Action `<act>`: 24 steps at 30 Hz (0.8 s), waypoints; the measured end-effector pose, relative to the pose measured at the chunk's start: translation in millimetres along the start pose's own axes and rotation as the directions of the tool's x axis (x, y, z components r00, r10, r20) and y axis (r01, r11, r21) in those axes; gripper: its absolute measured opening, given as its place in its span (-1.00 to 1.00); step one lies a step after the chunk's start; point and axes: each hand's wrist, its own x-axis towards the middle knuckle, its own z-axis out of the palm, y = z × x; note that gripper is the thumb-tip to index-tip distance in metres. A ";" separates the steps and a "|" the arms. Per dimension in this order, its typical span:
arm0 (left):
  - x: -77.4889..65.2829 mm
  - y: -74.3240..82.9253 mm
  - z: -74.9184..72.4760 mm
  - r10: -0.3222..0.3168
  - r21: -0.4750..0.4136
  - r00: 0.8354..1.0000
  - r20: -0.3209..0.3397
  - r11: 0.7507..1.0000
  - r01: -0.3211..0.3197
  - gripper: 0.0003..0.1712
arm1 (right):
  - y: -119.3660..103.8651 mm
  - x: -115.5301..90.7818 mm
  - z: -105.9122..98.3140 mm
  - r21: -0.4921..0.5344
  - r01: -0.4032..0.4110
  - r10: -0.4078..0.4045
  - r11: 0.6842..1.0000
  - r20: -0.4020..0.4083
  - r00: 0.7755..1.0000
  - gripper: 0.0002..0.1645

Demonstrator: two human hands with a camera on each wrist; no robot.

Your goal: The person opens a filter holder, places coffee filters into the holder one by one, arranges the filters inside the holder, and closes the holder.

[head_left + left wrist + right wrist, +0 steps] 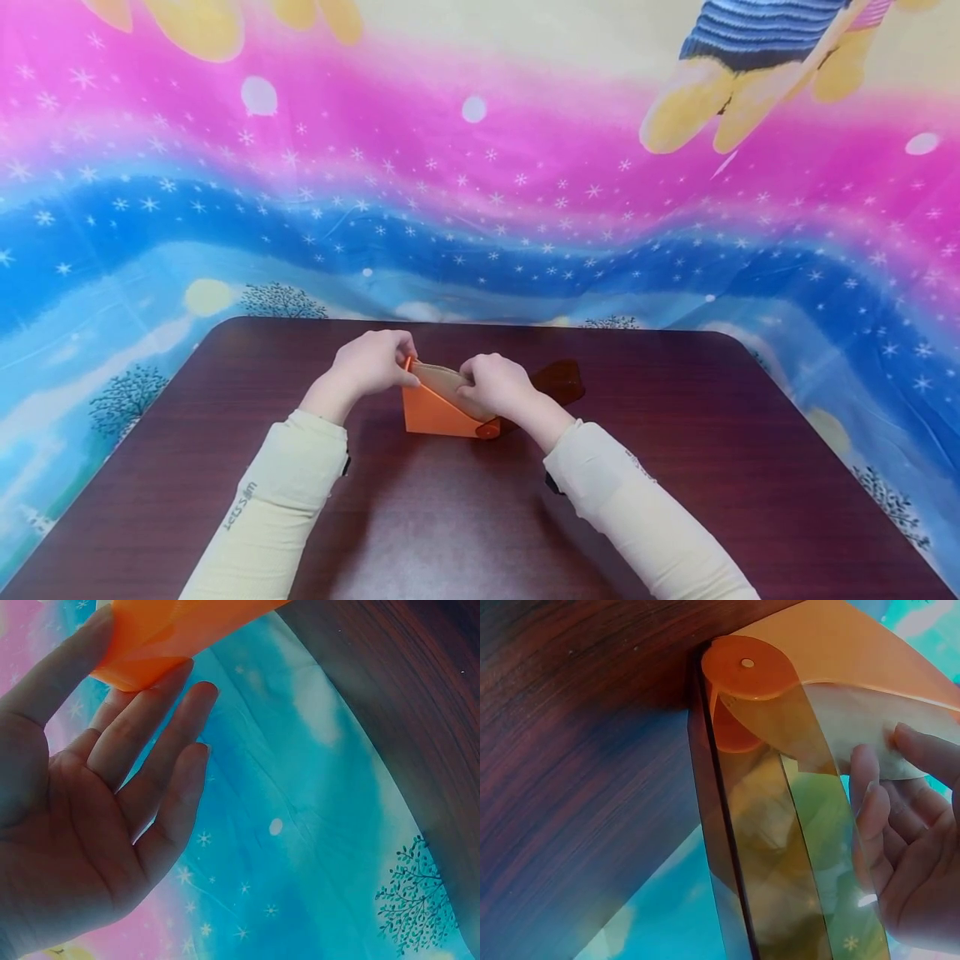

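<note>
An orange wedge-shaped filter holder (438, 418) stands on the table with its see-through brown lid (561, 382) swung out to the right. Tan coffee filters (438, 380) with a curved top edge stick up inside it. My left hand (367, 367) grips the tall left end of the holder; in the left wrist view its thumb and fingertips press the orange wall (180, 630) from both sides. My right hand (498, 385) pinches the coffee filters (836, 716) at their right part, seen in the right wrist view beyond the lid (769, 840). How many filters it holds is hidden.
The dark wooden table (450, 517) has rounded far corners. Behind it hangs a colourful printed cloth (480, 208) that reaches down around the table's sides. A round orange hinge (746, 667) joins lid and holder.
</note>
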 end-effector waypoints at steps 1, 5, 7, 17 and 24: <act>-0.5 0.6 -0.3 0.001 -0.001 1.000 0.001 1.000 -0.001 -0.69 | -0.2 -0.4 -0.3 -0.010 -0.002 0.002 1.000 -0.003 1.000 -0.83; -1.8 2.3 -1.2 0.000 -0.006 1.000 0.004 1.000 0.000 -0.69 | -0.1 -6.0 -7.0 -0.048 -0.007 0.005 0.999 -0.044 0.999 -0.88; -2.6 2.3 -1.9 0.002 -0.009 1.000 0.005 1.000 -0.002 -0.69 | 1.7 -13.2 -16.3 -0.045 -0.007 0.003 0.999 -0.090 0.996 -0.85; -1.0 -1.7 0.2 0.019 -0.013 1.000 0.008 1.000 -0.019 -0.69 | 65.1 -62.2 -60.4 0.134 0.056 -0.028 0.989 -0.204 0.979 -0.24; -1.7 -2.6 1.0 0.042 -0.027 0.999 0.008 0.999 -0.042 -0.68 | 115.4 -76.1 -53.3 0.212 0.050 -0.051 0.976 -0.004 0.999 -0.29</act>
